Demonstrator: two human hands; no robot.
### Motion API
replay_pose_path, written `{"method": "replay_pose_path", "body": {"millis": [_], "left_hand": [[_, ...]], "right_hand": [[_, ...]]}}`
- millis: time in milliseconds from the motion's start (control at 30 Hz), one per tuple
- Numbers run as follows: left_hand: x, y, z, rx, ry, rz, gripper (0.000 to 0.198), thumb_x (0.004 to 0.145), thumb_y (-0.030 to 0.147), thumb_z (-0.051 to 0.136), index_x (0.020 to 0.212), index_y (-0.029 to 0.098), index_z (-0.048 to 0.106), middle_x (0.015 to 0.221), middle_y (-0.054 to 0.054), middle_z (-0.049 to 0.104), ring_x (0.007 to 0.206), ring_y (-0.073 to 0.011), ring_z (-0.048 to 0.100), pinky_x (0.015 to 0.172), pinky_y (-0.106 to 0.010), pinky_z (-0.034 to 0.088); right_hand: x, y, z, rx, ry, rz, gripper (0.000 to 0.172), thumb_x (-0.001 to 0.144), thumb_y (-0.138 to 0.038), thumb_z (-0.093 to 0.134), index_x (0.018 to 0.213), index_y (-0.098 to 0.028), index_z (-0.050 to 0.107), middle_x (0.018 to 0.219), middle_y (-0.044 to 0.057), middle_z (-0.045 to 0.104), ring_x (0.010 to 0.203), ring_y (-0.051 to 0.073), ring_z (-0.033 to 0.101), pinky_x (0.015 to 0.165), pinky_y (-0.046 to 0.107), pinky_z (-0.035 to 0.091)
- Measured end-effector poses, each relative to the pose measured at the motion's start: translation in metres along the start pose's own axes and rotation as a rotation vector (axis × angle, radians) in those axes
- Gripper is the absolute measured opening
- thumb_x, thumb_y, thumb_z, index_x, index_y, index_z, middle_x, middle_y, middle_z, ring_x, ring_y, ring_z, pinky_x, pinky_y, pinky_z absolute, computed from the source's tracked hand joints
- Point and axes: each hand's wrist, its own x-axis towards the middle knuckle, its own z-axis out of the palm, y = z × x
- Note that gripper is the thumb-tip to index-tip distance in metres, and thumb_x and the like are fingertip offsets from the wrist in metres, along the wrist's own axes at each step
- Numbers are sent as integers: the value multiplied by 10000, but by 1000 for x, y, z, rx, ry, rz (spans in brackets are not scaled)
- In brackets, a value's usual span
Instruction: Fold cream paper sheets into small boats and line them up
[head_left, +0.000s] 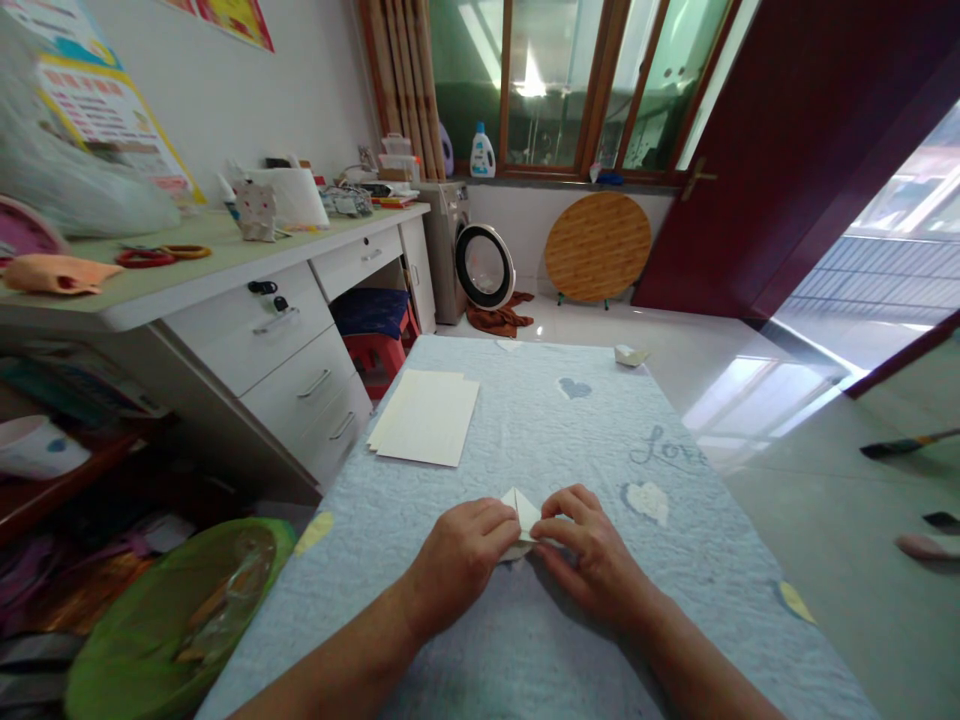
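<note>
Between my hands, near the middle of the cloth-covered table, is a small folded piece of cream paper (525, 508) with a pointed top and a crease down its middle. My left hand (469, 540) grips its left side, fingers bent over the edge. On the right side, my right hand (589, 550) pinches the paper between thumb and fingers. The fingers cover part of the lower folds. A stack of flat cream paper sheets (427, 417) lies ahead and to the left. At the far right corner sits a small folded paper piece (631, 356).
The table wears a light blue cloth (555, 440) with heart patterns. Left of it stand a green basket (180, 620) and a white desk (277, 330) with scissors (161, 255) on top. A washing machine (450, 250) with its door ajar is beyond.
</note>
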Motion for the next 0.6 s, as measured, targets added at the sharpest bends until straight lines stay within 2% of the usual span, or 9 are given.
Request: {"method": "replay_pose_path", "body": {"millis": [67,167,367,600], "left_hand": [[1,-1,1,14,17,31,184,996,199,451,980,172,633,971,-67,681,928,-203,638,847,-337,531],[2,-1,1,32,-24,29,163,987,205,478,952,178,635,938,-54,669,920,-200,624,843,-331,524],[3,0,-4,26,-162,-98,113,873,92,567,864,193,617,920,-34,633,914,-208,574,806,-324,497],[1,-3,-5,-15,-179,-231,120,898,122,545,819,188,608,873,-32,617,857,-195,562,736,-291,467]], "right_hand": [[-1,-1,0,0,4,13,103,856,-153,596,921,-202,659,923,56,588,885,211,495,812,381,409],[-1,-2,1,-44,-27,55,85,835,-147,599,885,-197,647,897,54,582,874,214,491,806,383,405],[1,-2,5,-121,-118,71,155,835,-75,540,798,-194,633,855,51,577,864,204,488,788,351,402],[-1,10,4,-55,-126,138,193,894,-85,547,781,-190,665,814,33,587,830,182,501,765,315,404]]}}
